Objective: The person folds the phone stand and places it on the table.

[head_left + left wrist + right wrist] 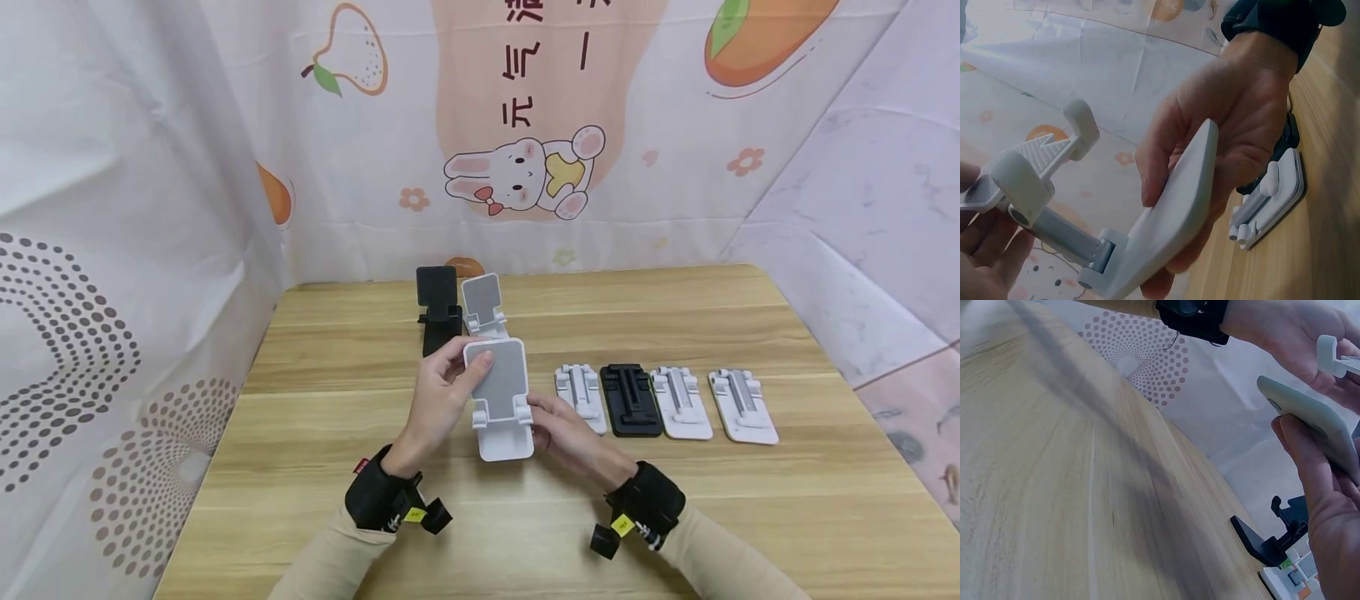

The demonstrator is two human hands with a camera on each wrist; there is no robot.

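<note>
A white phone stand [507,440] is held up over the table by both hands, its post unfolded. My left hand [438,398] grips the grey-padded top plate [501,379], thumb lying on the pad. My right hand [573,435] holds the base; in the left wrist view its thumb and fingers close round the white base plate [1175,206]. The metallic post [1066,237] rises from a hinge there to the cradle with two hooks. From the right wrist, the base's underside [1316,422] shows above the right-hand fingers [1304,453].
Behind the hands stand an unfolded black phone stand [437,287] and an unfolded white one [482,298]. At right lies a row of folded stands: white [581,396], black [632,400], white [681,404] and white [744,407]. A printed curtain [360,183] hangs behind the table.
</note>
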